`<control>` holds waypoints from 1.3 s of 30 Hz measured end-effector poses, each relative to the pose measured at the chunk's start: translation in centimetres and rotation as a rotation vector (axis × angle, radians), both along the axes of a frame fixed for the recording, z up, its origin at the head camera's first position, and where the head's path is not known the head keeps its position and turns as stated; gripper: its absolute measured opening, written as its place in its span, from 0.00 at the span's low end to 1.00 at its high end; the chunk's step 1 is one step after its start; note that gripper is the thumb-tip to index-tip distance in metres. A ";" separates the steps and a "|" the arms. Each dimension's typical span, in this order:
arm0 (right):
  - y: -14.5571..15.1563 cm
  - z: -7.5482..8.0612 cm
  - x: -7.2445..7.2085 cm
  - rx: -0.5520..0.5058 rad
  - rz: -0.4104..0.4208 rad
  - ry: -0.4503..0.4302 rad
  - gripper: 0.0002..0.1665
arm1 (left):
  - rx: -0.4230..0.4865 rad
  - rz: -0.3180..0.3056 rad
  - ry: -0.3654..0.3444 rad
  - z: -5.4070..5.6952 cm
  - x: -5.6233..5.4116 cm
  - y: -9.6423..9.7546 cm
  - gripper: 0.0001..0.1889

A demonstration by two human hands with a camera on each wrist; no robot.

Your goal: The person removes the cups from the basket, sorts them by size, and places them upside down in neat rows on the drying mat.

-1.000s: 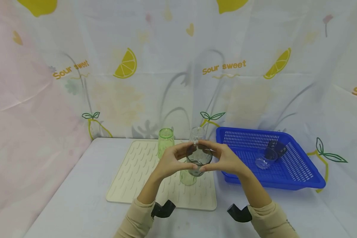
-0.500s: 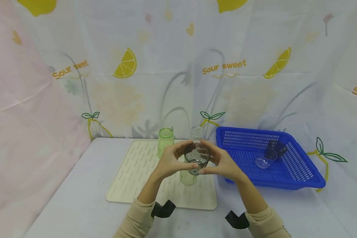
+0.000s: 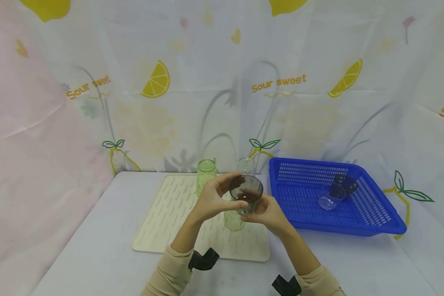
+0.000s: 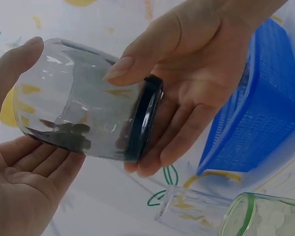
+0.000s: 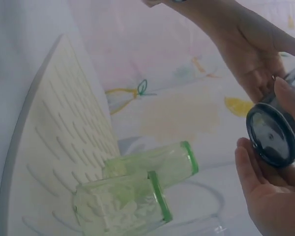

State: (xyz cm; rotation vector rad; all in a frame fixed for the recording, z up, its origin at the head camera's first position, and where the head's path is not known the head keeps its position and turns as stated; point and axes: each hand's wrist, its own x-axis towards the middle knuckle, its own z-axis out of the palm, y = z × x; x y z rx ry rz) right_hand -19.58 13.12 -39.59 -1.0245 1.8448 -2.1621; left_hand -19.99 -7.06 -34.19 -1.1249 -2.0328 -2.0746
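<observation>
White cloth with printed lemons is hanging behind a white-covered worktop. In the head view, the left hand is gripping a smoke-grey transparent glass cup near its rim, and the right hand is holding it near its base, above a cream ridged mat. Two tall pale-green glasses are already standing there; a clear glass is standing behind, its foot hidden. Inside a blue plastic basket, a clear cup and an unclear dark object are lying, so the work seems only partly done. In the left wrist view, one green glass is being cut off at the corner. In the right wrist view, the grey cup is leaving the frame, only its base side showing.
</observation>
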 end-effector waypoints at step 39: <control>3.2 5.7 -1.5 0.084 -0.045 0.112 0.37 | -0.173 0.062 -0.066 -2.7 1.1 -0.4 0.33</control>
